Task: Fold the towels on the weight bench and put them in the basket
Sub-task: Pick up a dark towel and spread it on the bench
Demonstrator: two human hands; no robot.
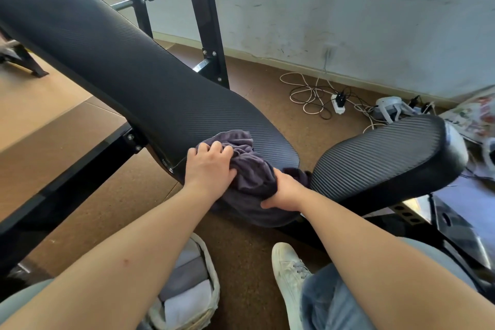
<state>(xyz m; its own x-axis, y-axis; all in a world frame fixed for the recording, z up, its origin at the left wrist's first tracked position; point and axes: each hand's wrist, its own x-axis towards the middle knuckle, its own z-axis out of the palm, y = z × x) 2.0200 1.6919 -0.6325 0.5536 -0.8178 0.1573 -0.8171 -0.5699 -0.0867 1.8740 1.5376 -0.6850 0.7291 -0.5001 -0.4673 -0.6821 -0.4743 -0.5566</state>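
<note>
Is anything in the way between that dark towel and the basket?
Nothing visible. The left hand and right hand hold the towel on the bench; the basket stands below, with only the person's left forearm over it.

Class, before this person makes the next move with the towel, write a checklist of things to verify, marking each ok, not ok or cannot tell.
1. Both hands have the towel: the left hand grips its top and the right hand grips its lower edge. Ok.
2. Towel folded: it lies bunched. Not ok.
3. Bare space on the bench back pad to spread it. Ok.
4. Basket close by on the floor, under the left forearm. Ok.
5. Room in the basket above the folded towels: the forearm hides part. Cannot tell.
</note>
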